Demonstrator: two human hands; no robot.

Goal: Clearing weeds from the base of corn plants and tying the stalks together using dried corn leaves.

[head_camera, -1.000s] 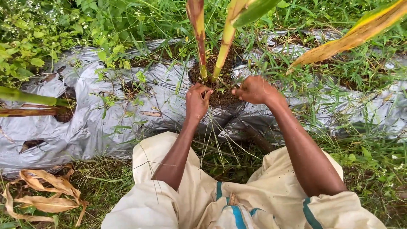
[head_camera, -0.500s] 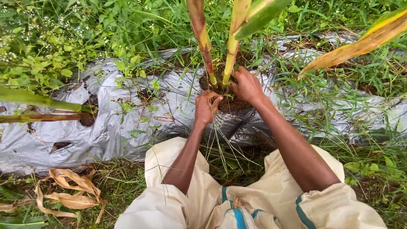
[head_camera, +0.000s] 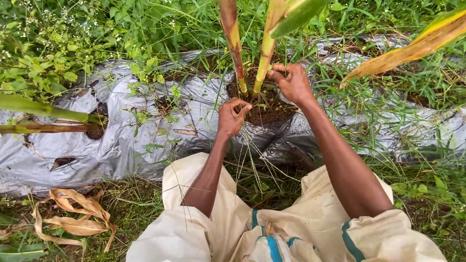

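Two plant stalks rise from a hole of dark soil point(head_camera: 264, 104) in silver plastic mulch sheet point(head_camera: 121, 140): a reddish stalk point(head_camera: 234, 43) on the left and a yellow-green stalk point(head_camera: 264, 53) on the right. My left hand point(head_camera: 232, 116) is at the soil's near left edge, fingers curled and pinched on thin grass blades. My right hand point(head_camera: 291, 82) is at the base of the yellow-green stalk, fingers closed there; what they grip is hidden. My knees in cream cloth point(head_camera: 213, 228) are at the bottom.
Green weeds point(head_camera: 73, 43) fill the ground beyond the sheet. Another stalk point(head_camera: 43, 116) lies over a second hole at the left. Dry brown leaves point(head_camera: 73, 218) lie at the lower left. A yellowing leaf point(head_camera: 412, 46) hangs at the upper right. Grass point(head_camera: 427, 184) grows on the right.
My right hand has moved up from the soil to the base of the yellow-green stalk. My left hand has stayed at the hole's near edge. The view shifted slightly.
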